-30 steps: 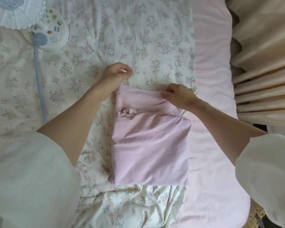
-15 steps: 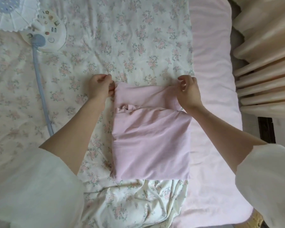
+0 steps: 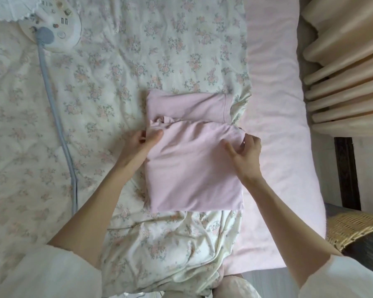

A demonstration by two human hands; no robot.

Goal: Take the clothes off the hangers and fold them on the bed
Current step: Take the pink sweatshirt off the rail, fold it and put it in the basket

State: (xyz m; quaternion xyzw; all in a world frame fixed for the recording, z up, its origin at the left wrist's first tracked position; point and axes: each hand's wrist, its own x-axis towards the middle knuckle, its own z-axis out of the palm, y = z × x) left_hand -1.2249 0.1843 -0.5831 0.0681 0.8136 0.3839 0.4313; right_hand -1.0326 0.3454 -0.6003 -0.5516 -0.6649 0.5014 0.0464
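Open floral quilt (image 3: 138, 61) beyond your garment (image 3: 194, 164); fan base (image 3: 52, 29) and cord (image 3: 56, 117) obstruct left; curtain (image 3: 342, 61) bounds right.

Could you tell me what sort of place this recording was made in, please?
Most likely a bedroom at home. A floral quilt lies over a pink sheet, beige curtains hang at the bedside, and a pink garment is being folded on the bed.
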